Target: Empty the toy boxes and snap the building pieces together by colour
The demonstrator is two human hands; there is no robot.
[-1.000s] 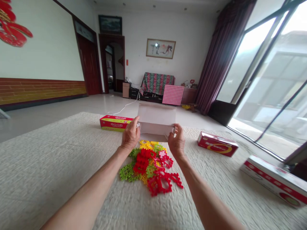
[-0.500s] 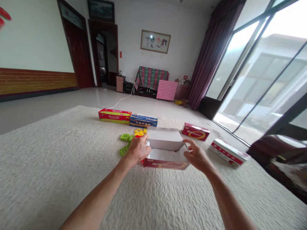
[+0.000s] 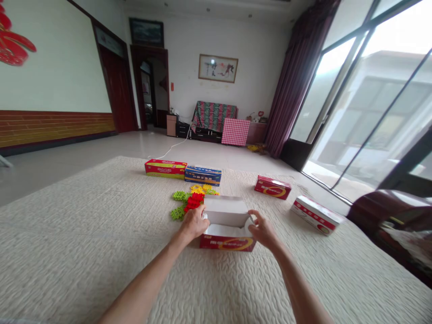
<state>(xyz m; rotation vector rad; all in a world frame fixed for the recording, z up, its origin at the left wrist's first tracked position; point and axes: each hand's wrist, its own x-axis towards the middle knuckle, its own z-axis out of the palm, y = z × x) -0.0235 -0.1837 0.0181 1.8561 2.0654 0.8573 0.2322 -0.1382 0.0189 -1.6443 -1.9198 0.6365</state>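
Note:
In front of me on the quilted cover is a red cardboard box (image 3: 227, 243), its lid raised at the back and its white inside showing. My left hand (image 3: 195, 222) grips the box's left end, thumb at the inner side. At the opposite end my right hand (image 3: 263, 228) pinches the side flap between thumb and fingers. Just left of the box lie red plastic pieces (image 3: 195, 201), with green pieces (image 3: 177, 212) beside them and yellow pieces (image 3: 201, 189) behind. The box's inner floor is partly hidden by its front wall.
A red and yellow-green box (image 3: 165, 169) and a blue box (image 3: 203, 176) stand end to end farther back. To the right are a closed red box (image 3: 272, 187) and a white and red box (image 3: 317, 215). A dark red rounded piece of furniture (image 3: 378, 211) borders the right side.
The open box has come lower and slightly left in view with both hands still on its ends, and its front face now shows more fully. The camera view has tilted up a little.

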